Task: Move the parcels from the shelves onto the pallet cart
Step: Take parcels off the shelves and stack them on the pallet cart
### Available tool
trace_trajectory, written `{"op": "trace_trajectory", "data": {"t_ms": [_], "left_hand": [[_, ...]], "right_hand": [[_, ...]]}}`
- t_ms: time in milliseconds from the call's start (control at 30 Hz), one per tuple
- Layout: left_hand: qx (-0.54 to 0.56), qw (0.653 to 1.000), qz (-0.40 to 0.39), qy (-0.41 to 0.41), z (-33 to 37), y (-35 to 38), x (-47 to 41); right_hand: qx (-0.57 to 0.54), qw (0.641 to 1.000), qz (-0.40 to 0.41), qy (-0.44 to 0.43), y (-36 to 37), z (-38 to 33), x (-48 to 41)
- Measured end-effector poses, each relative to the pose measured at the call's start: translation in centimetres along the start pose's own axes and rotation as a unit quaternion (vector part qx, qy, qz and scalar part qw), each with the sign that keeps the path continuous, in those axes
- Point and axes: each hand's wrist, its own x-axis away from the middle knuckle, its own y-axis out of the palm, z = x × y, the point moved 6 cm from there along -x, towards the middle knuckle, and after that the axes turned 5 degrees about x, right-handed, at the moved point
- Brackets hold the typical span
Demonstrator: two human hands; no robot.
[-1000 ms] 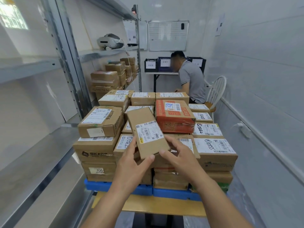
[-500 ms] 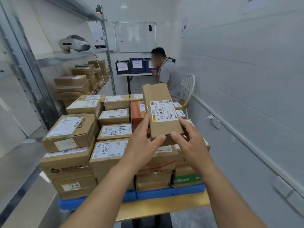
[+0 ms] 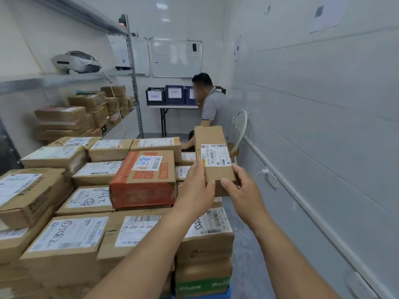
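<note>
Parcel [image 3: 210, 137] between left and right fingers [image 3: 197, 169]

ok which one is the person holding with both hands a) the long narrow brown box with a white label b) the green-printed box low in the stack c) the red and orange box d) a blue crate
a: the left hand and the right hand both grip the near end of the long narrow brown box.

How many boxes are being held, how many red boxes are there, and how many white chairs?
Long brown cardboard parcel, held: 1
Red-orange cardboard box: 1
White round-backed chair: 1
Total: 3
</note>
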Motion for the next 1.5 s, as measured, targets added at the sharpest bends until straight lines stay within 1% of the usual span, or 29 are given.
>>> {"op": "trace_trajectory", "data": {"t_ms": [233,400,633,833,1000,1133,1233,1333,1433,1500], "left_hand": [[-0.02,0.995,0.054,-0.076,-3.7,1.3,-4.5],[-0.014,0.991,0.08,-0.107,-5.9,0.9,-7.2],[-0.03,0.98,0.119,-0.159,-8.3,0.8,-9.3],[-0.052,0.975,0.119,-0.182,-8.3,0.7,-8.9],[-0.104,0.976,0.12,-0.152,-5.4,0.6,-7.7],[-0.135,0.978,0.117,-0.106,-3.0,0.4,-5.8],[-0.146,0.98,0.124,-0.061,-1.3,-0.3,-3.8],[-0.173,0.975,0.134,-0.037,-0.5,-1.5,-1.3],[-0.239,0.958,0.156,-0.007,-0.2,-3.2,1.5],[-0.266,0.948,0.174,-0.006,-0.5,-4.5,3.4]], "right_hand": [[0.002,0.999,-0.033,0.019,2.2,3.2,-5.0],[0.02,0.998,-0.048,0.045,4.5,4.7,-7.7],[0.046,0.994,-0.076,0.056,6.4,5.5,-10.3],[0.057,0.993,-0.089,0.043,6.9,5.8,-10.7],[0.049,0.994,-0.099,0.027,6.2,5.0,-10.2],[0.082,0.993,-0.079,0.019,4.8,4.3,-9.1],[0.111,0.991,-0.08,-0.013,4.2,2.9,-7.9],[0.147,0.984,-0.083,-0.051,4.3,1.2,-6.3],[0.179,0.974,-0.081,-0.11,4.9,-0.8,-4.1],[0.195,0.966,-0.08,-0.147,5.6,-1.8,-2.5]]}}
